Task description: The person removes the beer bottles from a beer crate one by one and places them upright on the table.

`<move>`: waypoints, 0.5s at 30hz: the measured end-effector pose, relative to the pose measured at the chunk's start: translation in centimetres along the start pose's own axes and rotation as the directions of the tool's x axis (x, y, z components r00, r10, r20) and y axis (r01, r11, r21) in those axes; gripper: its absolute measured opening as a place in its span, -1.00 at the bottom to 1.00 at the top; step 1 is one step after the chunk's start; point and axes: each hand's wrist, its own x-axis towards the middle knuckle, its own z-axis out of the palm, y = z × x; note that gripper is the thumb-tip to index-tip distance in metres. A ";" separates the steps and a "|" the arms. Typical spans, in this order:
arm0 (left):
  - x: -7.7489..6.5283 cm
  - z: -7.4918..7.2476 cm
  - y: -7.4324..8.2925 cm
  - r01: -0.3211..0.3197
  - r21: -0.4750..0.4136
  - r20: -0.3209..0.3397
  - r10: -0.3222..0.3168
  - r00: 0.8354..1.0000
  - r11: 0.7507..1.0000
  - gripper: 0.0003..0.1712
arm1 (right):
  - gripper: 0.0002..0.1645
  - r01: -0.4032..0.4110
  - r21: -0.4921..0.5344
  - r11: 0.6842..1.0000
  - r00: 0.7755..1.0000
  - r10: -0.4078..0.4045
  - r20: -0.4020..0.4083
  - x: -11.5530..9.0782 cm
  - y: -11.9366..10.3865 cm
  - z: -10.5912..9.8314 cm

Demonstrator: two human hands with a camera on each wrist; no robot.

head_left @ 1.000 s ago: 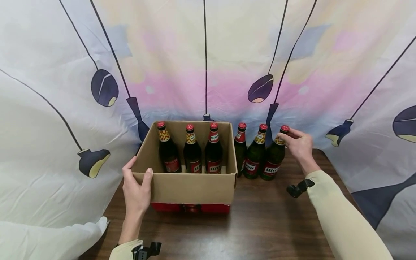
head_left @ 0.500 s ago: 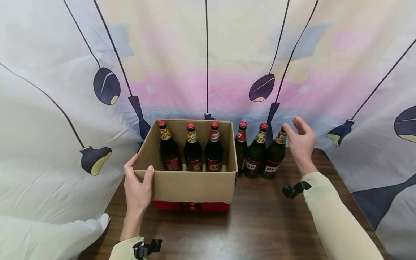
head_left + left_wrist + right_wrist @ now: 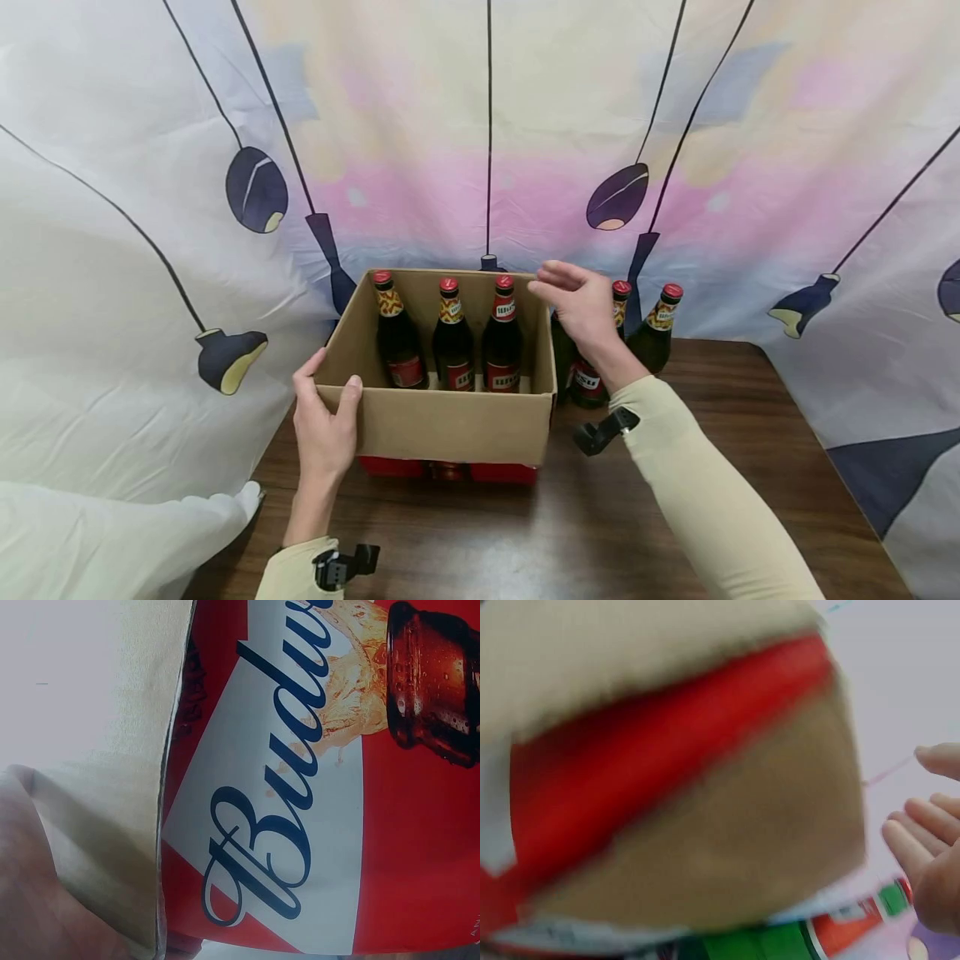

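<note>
A cardboard box [image 3: 450, 427] with folded-out brown flaps stands on the table, three red-capped beer bottles [image 3: 400, 342] upright inside. My left hand [image 3: 326, 429] grips its front left corner, thumb over the flap's top edge. In the left wrist view, the box's red printed side [image 3: 300, 825] shows below the flap. My right hand [image 3: 581, 308], holding nothing, is at the box's right rear edge with fingers extended. It partly hides the dark green beer bottles standing right of the box; the rightmost beer bottle [image 3: 654, 337] shows beyond the wrist. The right wrist view is blurred.
The brown wooden table [image 3: 720, 433] extends to the right and in front of the box. A patterned cloth backdrop [image 3: 420, 125] hangs close behind the box and bottles. White cloth [image 3: 127, 533] bunches at the left edge.
My right hand has let go of the rightmost bottle's neck and moved left to the box's right rear edge. My left hand keeps its grip on the box corner.
</note>
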 end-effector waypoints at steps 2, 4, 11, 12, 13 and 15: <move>0.0 0.1 0.0 -0.003 0.003 0.005 0.003 1.000 1.000 -0.27 | -0.44 -0.039 -0.014 0.999 0.999 0.040 0.036 0.1 -0.1 1.1; 0.0 0.1 0.0 -0.002 0.001 0.004 0.002 1.000 1.000 -0.27 | -0.43 -0.062 -0.039 0.997 0.997 0.064 0.050 0.2 -0.1 2.1; -0.1 0.0 0.0 -0.003 -0.002 -0.004 0.003 1.000 1.000 -0.27 | -0.33 -0.114 -0.090 0.989 0.993 0.117 0.025 0.6 -0.6 4.2; -0.1 0.0 0.0 -0.004 0.000 -0.001 0.004 1.000 1.000 -0.27 | -0.30 -0.130 -0.103 0.986 0.991 0.133 0.023 0.7 -0.7 4.4; -0.1 0.0 0.0 -0.005 0.000 0.001 0.005 1.000 1.000 -0.27 | -0.27 -0.146 -0.115 0.983 0.989 0.149 0.021 0.8 -0.8 4.6; -0.1 0.0 0.0 -0.008 0.000 0.003 0.008 1.000 1.000 -0.26 | -0.24 -0.189 -0.131 0.973 0.981 0.192 0.010 0.9 -1.0 5.1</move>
